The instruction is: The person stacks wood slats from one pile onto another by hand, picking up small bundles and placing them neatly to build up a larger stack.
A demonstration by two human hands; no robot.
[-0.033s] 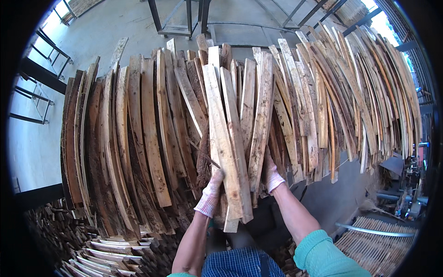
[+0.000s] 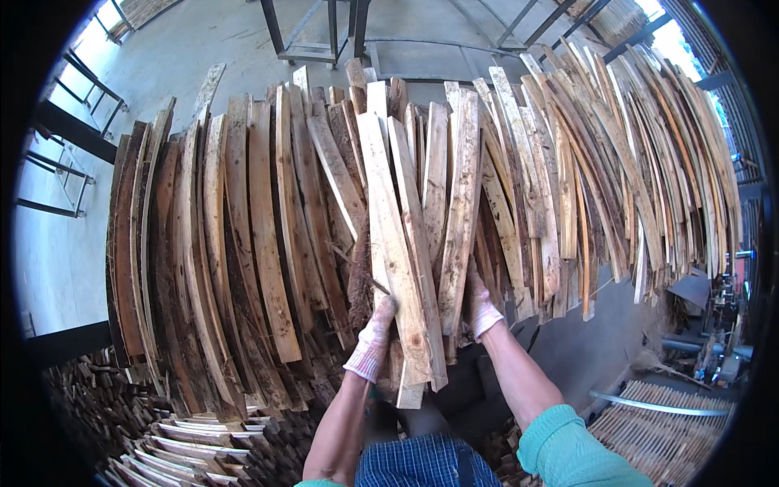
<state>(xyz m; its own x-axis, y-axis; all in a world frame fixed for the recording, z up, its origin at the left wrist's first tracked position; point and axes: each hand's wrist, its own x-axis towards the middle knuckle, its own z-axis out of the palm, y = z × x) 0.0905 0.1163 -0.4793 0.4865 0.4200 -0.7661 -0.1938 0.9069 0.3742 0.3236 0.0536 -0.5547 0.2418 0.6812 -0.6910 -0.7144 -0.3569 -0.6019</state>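
Between your gloved left hand (image 2: 375, 334) and right hand (image 2: 480, 307) you grip a bundle of pale rough wooden slats (image 2: 406, 243), fanning upward and away from your palms.

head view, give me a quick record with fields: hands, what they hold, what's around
left hand: gloved, gripping the left side of a bundle of pale slats
right hand: gloved, gripping the bundle's right side
bundle: held upright, a little tilted
behind: wall of leaning slats, darker at left
lower left: stacked slats
lower right: slatted mat
floor: concrete
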